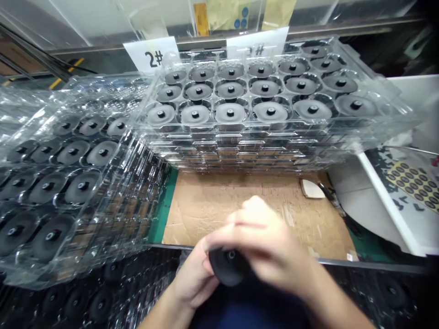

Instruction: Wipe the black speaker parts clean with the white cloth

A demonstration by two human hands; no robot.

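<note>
Both hands meet low in the middle of the view, over the near edge of a brown cardboard sheet (240, 201). My left hand (192, 281) cups a round black disc part (228, 269) from below and the left. My right hand (264, 242) lies over the top of the same part with its fingers curled around it; it is slightly blurred. Only the front of the black disc, with a small hub at its centre, shows between the fingers.
A stack of clear plastic trays (260, 137) holding several grey discs with black hubs stands behind the cardboard. Another stack of such trays (68, 183) sits at the left. A label "2#" (152, 57) stands at the back. A white sheet of small round stickers (414, 183) lies at the right.
</note>
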